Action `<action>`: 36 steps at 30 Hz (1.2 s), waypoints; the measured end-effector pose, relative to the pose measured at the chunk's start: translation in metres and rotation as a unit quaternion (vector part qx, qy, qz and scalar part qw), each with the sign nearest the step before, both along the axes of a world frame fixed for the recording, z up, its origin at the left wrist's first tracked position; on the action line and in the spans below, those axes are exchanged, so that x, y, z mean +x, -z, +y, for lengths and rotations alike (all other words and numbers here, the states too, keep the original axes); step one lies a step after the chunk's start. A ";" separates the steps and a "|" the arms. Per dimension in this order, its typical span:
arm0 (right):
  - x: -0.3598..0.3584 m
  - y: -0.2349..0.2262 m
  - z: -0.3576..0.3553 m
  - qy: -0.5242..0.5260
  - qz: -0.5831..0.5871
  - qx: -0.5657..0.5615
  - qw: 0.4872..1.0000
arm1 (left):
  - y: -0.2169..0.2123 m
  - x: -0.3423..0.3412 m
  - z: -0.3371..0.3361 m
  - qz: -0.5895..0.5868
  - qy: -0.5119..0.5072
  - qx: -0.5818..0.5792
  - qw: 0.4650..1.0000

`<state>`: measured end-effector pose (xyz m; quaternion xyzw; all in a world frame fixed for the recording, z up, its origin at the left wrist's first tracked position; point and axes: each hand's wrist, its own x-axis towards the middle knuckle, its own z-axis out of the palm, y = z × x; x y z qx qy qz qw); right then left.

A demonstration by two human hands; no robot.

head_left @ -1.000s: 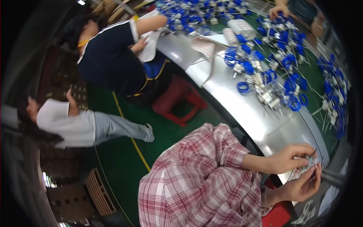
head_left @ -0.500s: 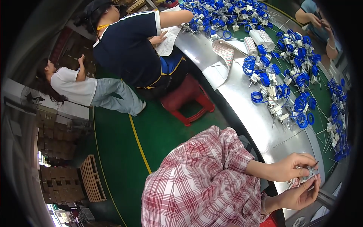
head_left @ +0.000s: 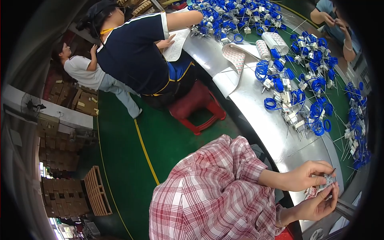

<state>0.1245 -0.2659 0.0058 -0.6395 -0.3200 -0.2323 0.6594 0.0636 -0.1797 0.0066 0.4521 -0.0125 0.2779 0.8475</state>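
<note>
Over the edge of the shiny metal table (head_left: 276, 138), at the lower right, my two hands meet at a small grey metal-looking part (head_left: 329, 181). My left hand (head_left: 304, 177), the upper one, pinches it between thumb and fingers. From below, my right hand (head_left: 314, 206) has its thumb and fingertips closed on the same part. The fingers cover much of it, so its exact kind is hidden. A scrap with red and white print (head_left: 310, 193) shows between my hands.
Coiled blue cables with white blocks and thin metal rods (head_left: 316, 108) lie in heaps on the table. Beside them are a label roll (head_left: 263, 50) and a loose label strip (head_left: 236, 56). A co-worker (head_left: 136, 52) handles a paper sheet (head_left: 176, 44) near a red stool (head_left: 196, 106).
The grey part appears slightly turned between my fingers, while my hands stay almost in place. In the background, the person in the white shirt has shifted right, toward the seated co-worker.
</note>
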 end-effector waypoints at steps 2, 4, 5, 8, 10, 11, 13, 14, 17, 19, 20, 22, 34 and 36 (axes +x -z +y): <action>-0.002 0.001 -0.006 0.032 -0.003 -0.007 0.999 | 0.006 0.003 -0.003 -0.013 -0.009 0.038 0.999; -0.006 -0.002 0.002 0.026 0.017 -0.001 1.000 | 0.002 0.000 0.010 0.060 -0.020 0.137 0.989; -0.010 -0.002 0.009 0.019 0.013 -0.022 0.999 | -0.004 -0.009 0.015 0.073 0.010 0.033 0.997; -0.008 -0.006 0.028 -0.053 -0.025 -0.025 0.998 | -0.014 -0.023 0.025 0.207 -0.038 0.100 0.972; -0.003 -0.005 0.023 -0.070 -0.029 -0.019 0.997 | -0.004 -0.021 0.023 0.126 -0.038 0.057 0.990; -0.004 -0.005 0.023 -0.075 -0.017 -0.012 0.997 | -0.002 -0.019 0.024 0.103 -0.048 0.080 0.990; -0.005 -0.007 0.018 -0.069 -0.018 -0.027 0.997 | 0.006 -0.018 0.020 0.062 -0.043 0.050 0.996; -0.004 -0.007 0.015 -0.069 -0.016 -0.031 0.997 | 0.006 -0.016 0.018 0.050 -0.040 0.057 0.996; -0.004 -0.005 0.008 -0.065 0.006 -0.018 0.998 | 0.002 -0.014 0.010 0.066 -0.021 0.032 0.997; -0.003 -0.005 0.006 -0.062 0.002 -0.020 0.998 | 0.006 -0.012 0.007 0.064 -0.017 0.040 0.997; -0.003 -0.005 0.005 -0.061 -0.001 -0.022 0.998 | 0.006 -0.012 0.007 0.063 -0.015 0.047 0.997; -0.001 -0.004 0.004 -0.073 -0.037 -0.043 0.996 | 0.004 -0.012 0.008 0.066 -0.020 0.041 0.997; -0.001 -0.013 0.008 -0.141 0.024 0.053 0.988 | -0.002 -0.007 0.021 0.030 0.001 0.117 0.993; -0.001 -0.014 0.007 -0.144 0.034 0.035 0.988 | -0.002 -0.007 0.023 0.024 -0.004 0.129 0.991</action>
